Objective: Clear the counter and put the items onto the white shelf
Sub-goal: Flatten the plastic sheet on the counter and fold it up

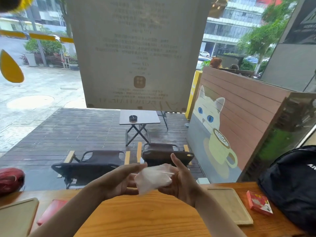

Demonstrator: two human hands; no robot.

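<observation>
Both my hands are raised above the wooden counter, holding a crumpled, translucent white plastic wrapper between them. My left hand grips its left side with curled fingers. My right hand cups its right side, thumb up. On the counter lie a pale wooden tray at the right, a red box beside it, another tray at the far left and a flat red pack next to that. No white shelf is in view.
A black backpack fills the counter's right end. A red bag-like object sits at the far left. A window with a paper notice stands right behind the counter; chairs and a small table are outside.
</observation>
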